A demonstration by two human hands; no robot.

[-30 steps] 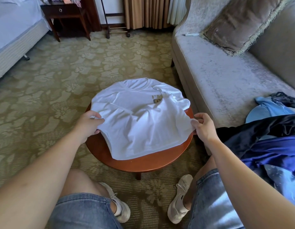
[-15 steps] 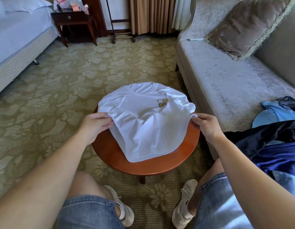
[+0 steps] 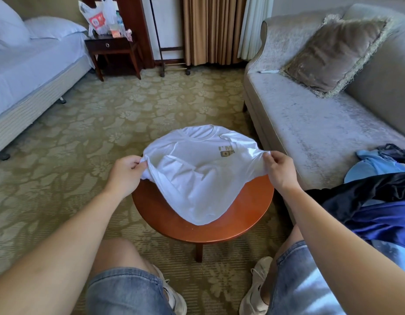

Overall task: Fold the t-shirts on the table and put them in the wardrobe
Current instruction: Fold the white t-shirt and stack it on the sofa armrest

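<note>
A white t-shirt with a small grey chest print lies face up over a round red-brown wooden table, collar at the far side. My left hand pinches the shirt's left edge. At the right edge my right hand pinches the cloth. Both hands hold the sides lifted off the table, so the lower half sags in a rounded fold onto the tabletop. The wardrobe is not in view.
A grey sofa with a brown cushion stands to the right; blue and dark garments are piled on its near end. A bed and a dark nightstand with plastic bags are at the back left. Patterned carpet surrounds the table.
Both hands have lifted the shirt's sides and carried them away from me toward the collar, so the hem has slid up the tabletop. The camera view has tilted upward.
</note>
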